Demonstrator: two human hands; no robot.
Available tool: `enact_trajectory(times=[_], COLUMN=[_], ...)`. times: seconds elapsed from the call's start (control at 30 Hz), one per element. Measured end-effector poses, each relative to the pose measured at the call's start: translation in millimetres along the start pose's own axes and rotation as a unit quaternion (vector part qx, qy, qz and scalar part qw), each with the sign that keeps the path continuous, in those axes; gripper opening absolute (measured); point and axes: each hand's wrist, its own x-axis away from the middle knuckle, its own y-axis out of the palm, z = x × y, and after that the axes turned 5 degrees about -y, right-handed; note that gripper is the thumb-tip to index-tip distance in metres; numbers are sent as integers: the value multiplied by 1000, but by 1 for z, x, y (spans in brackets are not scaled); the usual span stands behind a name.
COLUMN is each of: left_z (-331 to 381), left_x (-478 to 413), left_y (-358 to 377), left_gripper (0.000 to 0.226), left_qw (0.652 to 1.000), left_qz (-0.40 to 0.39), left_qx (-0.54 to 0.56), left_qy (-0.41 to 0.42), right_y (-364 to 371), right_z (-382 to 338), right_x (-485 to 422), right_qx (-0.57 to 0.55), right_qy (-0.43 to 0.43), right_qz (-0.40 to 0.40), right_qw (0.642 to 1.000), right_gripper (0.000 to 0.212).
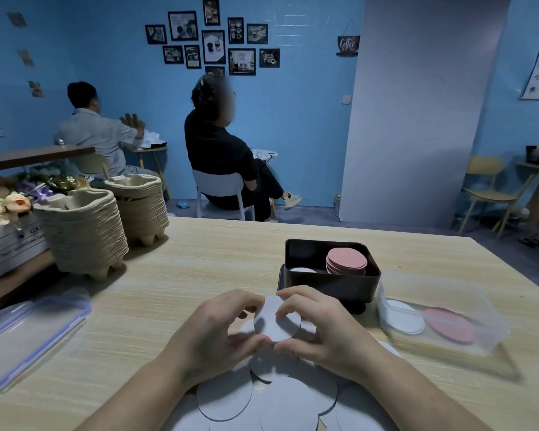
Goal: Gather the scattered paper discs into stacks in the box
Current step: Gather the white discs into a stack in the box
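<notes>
Both my hands hold one small stack of white paper discs [276,320] upright above the table. My left hand [221,328] grips its left edge and my right hand [321,325] pinches its right edge. Below them, several white discs [277,399] lie scattered and overlapping at the near edge of the table. Just beyond my hands stands a dark box [333,283]. Inside it are a pink disc stack [346,259] on the right and a low white disc stack [302,270] on the left.
A clear plastic container [486,318] holding white and pink discs sits right of the box. Its clear lid [28,331] lies at the left. Two stacks of pulp trays [84,231] stand at the far left. Two people sit on chairs beyond the wooden table [199,275].
</notes>
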Motion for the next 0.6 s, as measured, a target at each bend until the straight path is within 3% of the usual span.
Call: enact_trajectory(times=[0.23, 0.37, 0.47, 0.6], left_z=[1, 4, 1, 2], left_x=[0, 4, 7, 6], left_y=[0, -6, -9, -8], left_gripper=[43, 36, 29, 41], left_qw=[1000, 998, 997, 993], left_qz=[-9, -12, -43, -100], left_qx=[9, 36, 26, 1], left_qy=[0, -41, -65, -58], right_y=[-3, -8, -15, -26], right_z=[-4, -4, -2, 2], right_x=[1, 1, 4, 10], right_qx=[18, 4, -9, -30], right_qy=[7, 11, 29, 49], right_qz=[-22, -14, -8, -2], right_qw=[1000, 1000, 999, 998], right_gripper=[32, 32, 32, 33])
